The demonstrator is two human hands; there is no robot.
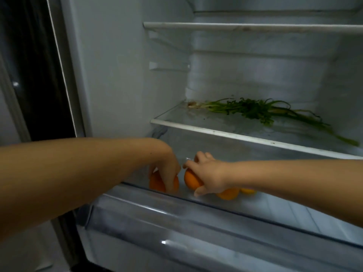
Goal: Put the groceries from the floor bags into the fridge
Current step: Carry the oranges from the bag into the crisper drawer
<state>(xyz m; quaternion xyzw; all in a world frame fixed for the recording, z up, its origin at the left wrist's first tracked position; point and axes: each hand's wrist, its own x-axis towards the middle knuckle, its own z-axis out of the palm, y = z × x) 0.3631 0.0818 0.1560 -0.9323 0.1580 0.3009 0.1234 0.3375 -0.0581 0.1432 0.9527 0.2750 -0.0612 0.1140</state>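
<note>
Both my arms reach into the open fridge, onto the low shelf [265, 205] above the drawer. My left hand [169, 169] curls down over an orange [156, 182] resting at the shelf's left end. My right hand [206, 171] grips a second orange [191, 180] from above, right beside the first. Under my right wrist lies a third orange [228, 193], and a yellow fruit [248, 191] peeks out behind it. The floor bags are out of view.
A bunch of green herbs [261, 110] lies on the glass shelf [216, 131] above. A higher shelf [245, 27] shows nothing on it. The clear crisper drawer [176, 232] sits below the hands. The fridge wall [117, 75] and dark door edge [39, 65] are to the left.
</note>
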